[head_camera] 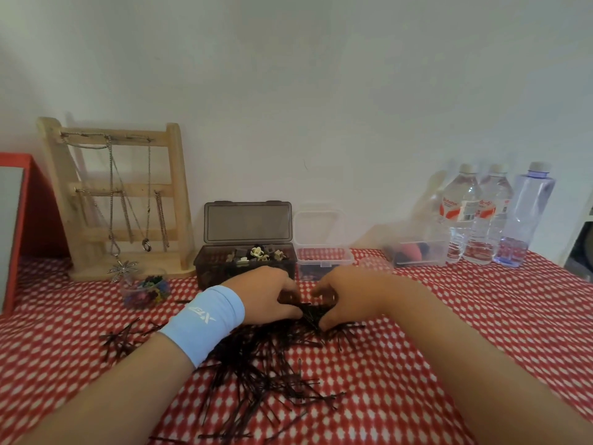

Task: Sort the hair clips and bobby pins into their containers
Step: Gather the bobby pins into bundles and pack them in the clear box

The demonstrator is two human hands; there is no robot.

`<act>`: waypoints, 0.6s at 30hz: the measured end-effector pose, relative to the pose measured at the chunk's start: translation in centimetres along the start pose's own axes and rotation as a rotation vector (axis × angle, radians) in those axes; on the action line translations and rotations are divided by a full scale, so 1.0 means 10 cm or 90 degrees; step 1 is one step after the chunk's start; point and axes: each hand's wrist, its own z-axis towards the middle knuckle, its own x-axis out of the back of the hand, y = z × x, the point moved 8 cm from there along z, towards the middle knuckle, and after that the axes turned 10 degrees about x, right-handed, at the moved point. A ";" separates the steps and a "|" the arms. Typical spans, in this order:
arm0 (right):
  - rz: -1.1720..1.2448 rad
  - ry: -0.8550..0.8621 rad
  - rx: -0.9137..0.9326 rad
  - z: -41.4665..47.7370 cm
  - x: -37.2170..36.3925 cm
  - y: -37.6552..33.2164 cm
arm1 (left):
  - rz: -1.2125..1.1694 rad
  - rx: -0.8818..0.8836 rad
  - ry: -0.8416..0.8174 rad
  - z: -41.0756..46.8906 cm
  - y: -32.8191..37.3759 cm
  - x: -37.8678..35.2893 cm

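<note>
A heap of dark bobby pins (272,367) is spread over the red-and-white cloth in front of me. My left hand (264,293), with a light blue wristband, and my right hand (343,295) meet at the far end of the heap, fingers curled round a bunch of bobby pins between them. Just behind the hands stands an open smoky-brown box (211,268) holding several small hair clips (256,253). To its right is an open clear box (324,260) with dark pins inside.
A wooden jewellery stand (118,200) with hanging chains stands at the back left, beside a red-framed mirror (19,226). A small clear cup of coloured hair ties (146,292) sits near it. A clear tub (417,252) and three water bottles (491,216) line the back right.
</note>
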 end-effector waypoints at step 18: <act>-0.033 0.054 0.012 0.05 -0.12 -0.05 | -0.070 -0.034 0.058 -0.03 0.04 0.05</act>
